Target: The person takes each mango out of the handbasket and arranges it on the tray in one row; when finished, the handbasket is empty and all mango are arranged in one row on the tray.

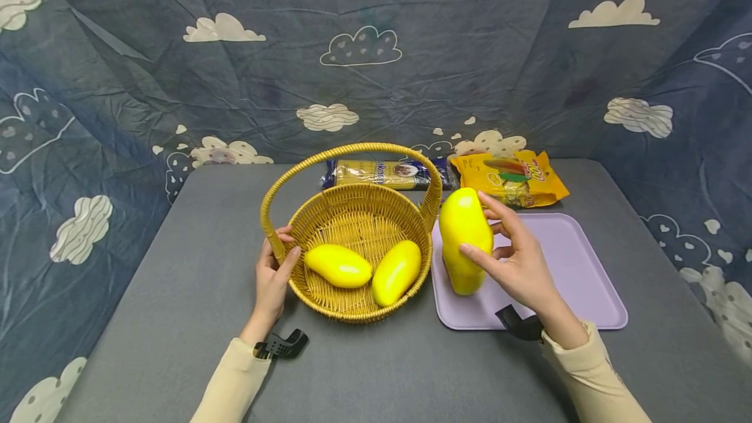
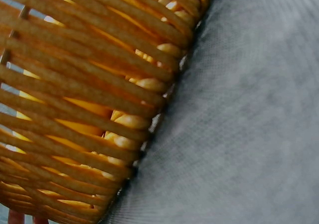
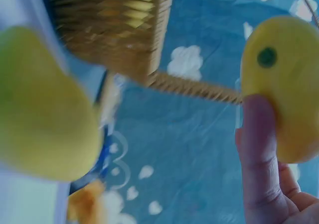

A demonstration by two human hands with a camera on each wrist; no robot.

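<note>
My left hand grips the rim of a round wicker basket at its left side, by the foot of the tall handle. Two yellow mangoes lie inside: one mango at the left, another mango at the right. Between thumb and fingers my right hand holds a third mango, raised just right of the basket. Below it a further mango sits on the lilac tray, partly hidden by the held one in the head view. The left wrist view shows mostly the basket's woven side.
Behind the basket lies a long pack of pasta in blue and clear wrapping. A yellow snack bag stands beyond the tray's back edge. Grey cloth covers the table, and a cloud-patterned curtain hangs behind and along both sides.
</note>
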